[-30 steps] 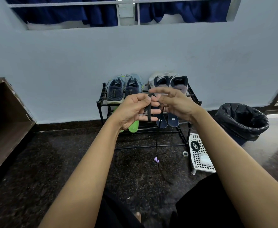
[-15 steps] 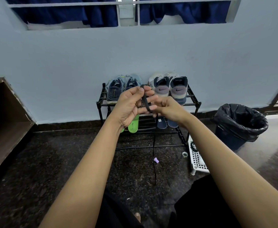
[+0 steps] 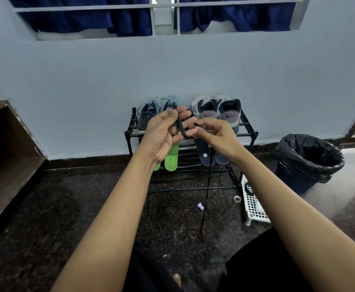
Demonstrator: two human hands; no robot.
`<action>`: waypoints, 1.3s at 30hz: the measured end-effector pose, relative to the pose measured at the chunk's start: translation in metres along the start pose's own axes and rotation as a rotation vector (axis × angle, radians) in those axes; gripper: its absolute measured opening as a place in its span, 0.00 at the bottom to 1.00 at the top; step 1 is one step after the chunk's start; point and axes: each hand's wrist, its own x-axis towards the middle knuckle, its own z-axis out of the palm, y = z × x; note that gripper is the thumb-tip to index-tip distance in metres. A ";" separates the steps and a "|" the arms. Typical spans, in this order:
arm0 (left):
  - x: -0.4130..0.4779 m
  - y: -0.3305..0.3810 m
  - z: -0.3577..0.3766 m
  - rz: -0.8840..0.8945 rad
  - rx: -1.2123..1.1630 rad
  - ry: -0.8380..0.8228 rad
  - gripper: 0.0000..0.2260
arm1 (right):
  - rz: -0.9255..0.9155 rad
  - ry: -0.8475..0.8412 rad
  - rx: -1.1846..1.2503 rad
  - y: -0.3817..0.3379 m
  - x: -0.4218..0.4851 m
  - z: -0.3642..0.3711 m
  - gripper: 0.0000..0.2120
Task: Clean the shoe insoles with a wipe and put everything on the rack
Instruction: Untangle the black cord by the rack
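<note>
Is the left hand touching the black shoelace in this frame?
Touching. The head view shows the shoelace wrapped round the fingers of the left hand, lying directly against them with no gap.

You can read just one brand: a dark swoosh logo on the pale purple heel of the left shoe [image 3: 206, 116] and of the right shoe [image 3: 229, 116] in the right-hand pair on the rack [image 3: 248, 133]. The white label on the navy insole [image 3: 204, 151] and the marks on the green insole [image 3: 171, 160] are too small for you to read.
</note>
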 end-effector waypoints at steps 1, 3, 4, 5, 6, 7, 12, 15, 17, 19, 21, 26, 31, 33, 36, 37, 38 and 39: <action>0.000 0.000 0.000 0.001 -0.006 -0.002 0.09 | -0.005 0.001 -0.013 -0.001 0.000 0.001 0.07; 0.001 -0.001 0.000 0.007 -0.010 -0.009 0.09 | 0.015 -0.029 -0.092 0.000 -0.001 0.001 0.07; 0.002 -0.001 -0.001 0.010 -0.008 -0.012 0.09 | 0.033 -0.065 -0.141 0.001 -0.001 0.001 0.08; 0.002 -0.002 -0.001 0.012 -0.009 -0.016 0.09 | 0.050 -0.111 -0.174 0.002 -0.001 0.002 0.08; 0.003 -0.002 -0.001 0.014 -0.010 -0.019 0.09 | 0.071 -0.160 -0.192 0.004 -0.002 0.002 0.09; 0.003 -0.003 0.000 0.015 -0.011 -0.020 0.09 | 0.094 -0.206 -0.203 0.006 -0.002 0.002 0.10; 0.005 -0.007 -0.003 0.036 0.066 -0.005 0.09 | 0.270 -0.485 -0.162 0.005 -0.005 0.001 0.12; 0.007 -0.009 -0.005 0.047 0.156 0.004 0.08 | 0.337 -0.545 -0.051 -0.001 -0.008 -0.001 0.12; 0.008 -0.010 -0.007 0.063 0.216 0.005 0.08 | 0.353 -0.549 0.036 -0.005 -0.007 -0.003 0.13; 0.007 -0.011 -0.008 0.072 0.268 -0.001 0.08 | 0.352 -0.547 0.115 -0.011 -0.007 -0.003 0.12; 0.007 -0.013 -0.008 0.072 0.318 -0.009 0.08 | 0.331 -0.518 0.156 -0.017 -0.008 -0.004 0.12; 0.007 -0.015 -0.010 0.072 0.457 -0.072 0.09 | 0.227 -0.370 0.212 -0.031 -0.006 -0.005 0.13; 0.007 -0.018 -0.009 0.016 0.541 -0.144 0.07 | 0.165 -0.208 0.253 -0.037 0.002 -0.006 0.13; 0.006 -0.018 -0.008 -0.004 0.511 -0.170 0.08 | 0.140 -0.169 0.266 -0.040 0.005 -0.006 0.13; 0.002 -0.017 -0.003 -0.035 0.464 -0.207 0.08 | 0.118 -0.106 0.264 -0.048 0.010 -0.005 0.14; 0.001 -0.016 -0.003 -0.044 0.462 -0.220 0.08 | 0.115 -0.079 0.258 -0.050 0.012 -0.005 0.14; 0.001 -0.016 -0.003 -0.051 0.461 -0.222 0.08 | 0.113 -0.051 0.248 -0.051 0.014 -0.006 0.13; 0.001 -0.016 -0.004 -0.059 0.459 -0.219 0.09 | 0.107 -0.025 0.230 -0.051 0.017 -0.007 0.13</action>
